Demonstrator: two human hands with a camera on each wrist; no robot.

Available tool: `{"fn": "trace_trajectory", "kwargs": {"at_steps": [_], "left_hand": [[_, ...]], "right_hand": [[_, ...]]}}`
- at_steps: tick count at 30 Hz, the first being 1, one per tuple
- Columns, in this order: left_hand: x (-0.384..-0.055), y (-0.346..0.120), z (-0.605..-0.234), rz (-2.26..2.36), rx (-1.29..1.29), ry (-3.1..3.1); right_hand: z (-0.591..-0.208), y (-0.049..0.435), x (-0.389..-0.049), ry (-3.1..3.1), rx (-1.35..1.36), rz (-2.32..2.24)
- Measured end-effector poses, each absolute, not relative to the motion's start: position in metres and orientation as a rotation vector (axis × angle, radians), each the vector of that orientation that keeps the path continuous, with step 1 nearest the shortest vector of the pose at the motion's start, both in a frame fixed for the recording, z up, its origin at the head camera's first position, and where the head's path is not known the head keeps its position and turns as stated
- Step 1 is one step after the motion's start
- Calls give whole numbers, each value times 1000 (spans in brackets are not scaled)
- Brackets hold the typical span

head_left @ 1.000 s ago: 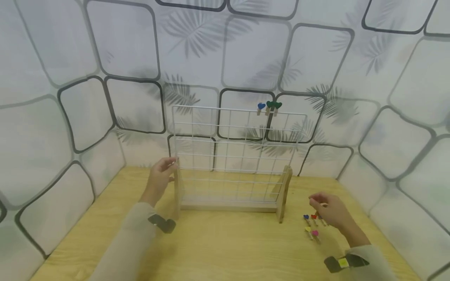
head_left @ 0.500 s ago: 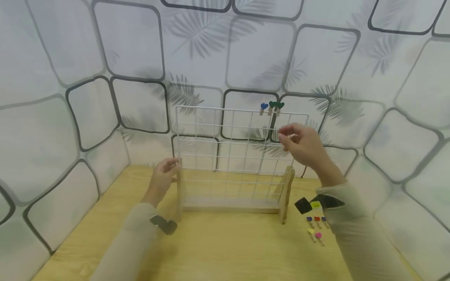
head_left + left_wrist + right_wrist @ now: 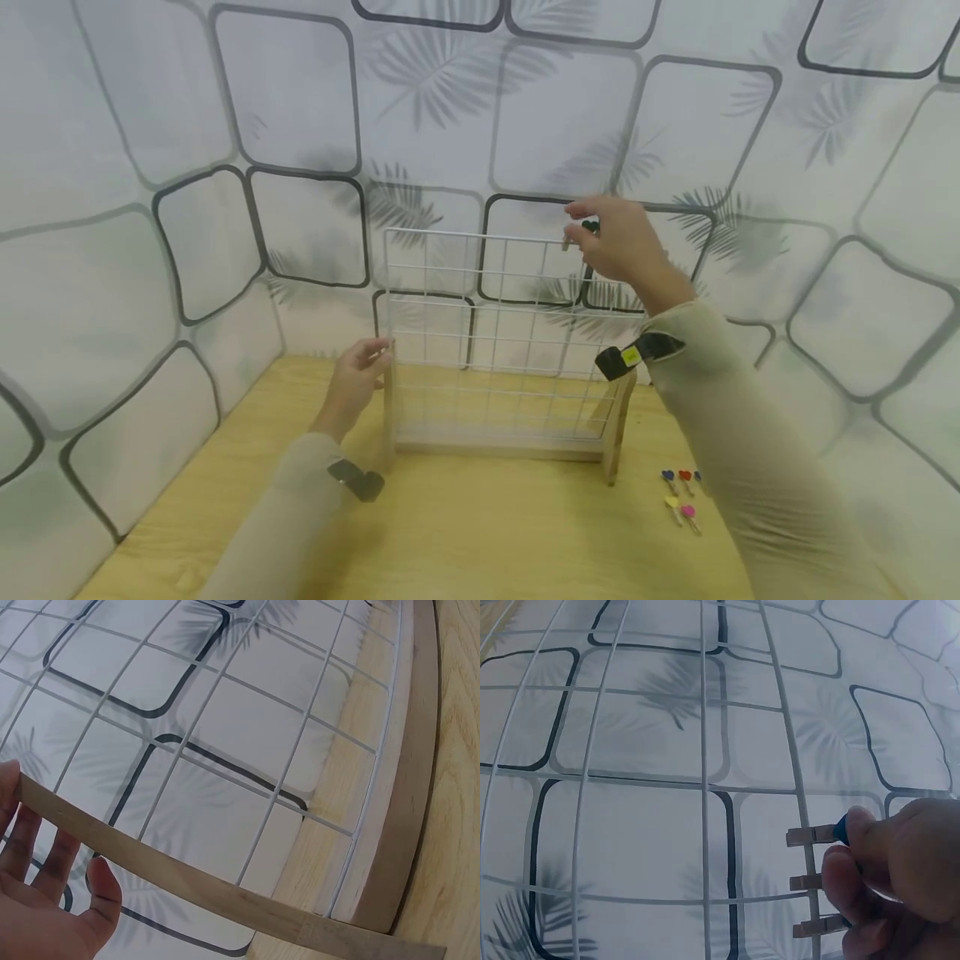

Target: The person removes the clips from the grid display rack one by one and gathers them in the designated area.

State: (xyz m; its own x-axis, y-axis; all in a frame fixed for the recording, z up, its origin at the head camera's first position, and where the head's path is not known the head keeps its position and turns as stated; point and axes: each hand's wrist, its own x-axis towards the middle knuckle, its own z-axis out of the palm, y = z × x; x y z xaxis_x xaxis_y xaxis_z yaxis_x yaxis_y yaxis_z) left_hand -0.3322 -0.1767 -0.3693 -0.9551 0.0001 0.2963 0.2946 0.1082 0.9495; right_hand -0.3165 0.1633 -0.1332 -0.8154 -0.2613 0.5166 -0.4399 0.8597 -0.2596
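Observation:
A white wire grid rack (image 3: pixel 480 337) stands upright in a wooden base. At its left end my left hand (image 3: pixel 352 385) holds the top of the wooden side post (image 3: pixel 180 881), with fingers on either side of it. My right hand (image 3: pixel 618 242) is up at the grid's top wire. There its thumb and finger pinch the blue heart of a mini clothespin (image 3: pixel 814 835), whose wooden tip is on the wire. Two more wooden clothespins (image 3: pixel 806 883) sit on the same wire beside it, partly behind my fingers. A green heart (image 3: pixel 591 226) shows past the hand.
Several loose heart clothespins lie on the wooden table (image 3: pixel 480 533) at the right, among them a red one (image 3: pixel 686 476), a yellow one (image 3: pixel 672 503) and a pink one (image 3: pixel 689 512). My right sleeve (image 3: pixel 757 442) passes over them. A patterned cloth backdrop (image 3: pixel 427 75) surrounds the table.
My right hand has risen from beside the loose clothespins, past the grid's right side, to the blue heart clothespin on the top wire. My left hand stays on the post.

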Motion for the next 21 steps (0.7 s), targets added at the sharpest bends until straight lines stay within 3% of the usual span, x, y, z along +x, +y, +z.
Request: {"fn": "trace_trajectory", "kwargs": {"at_steps": [9, 21], "left_hand": [[-332, -176, -370, -1954, -304, -2136], [-330, -176, -371, -1941, -311, -2150]], "right_hand": [[-139, 156, -322, -2529, 406, 459], [-178, 167, -303, -2360, 691, 886]]}}
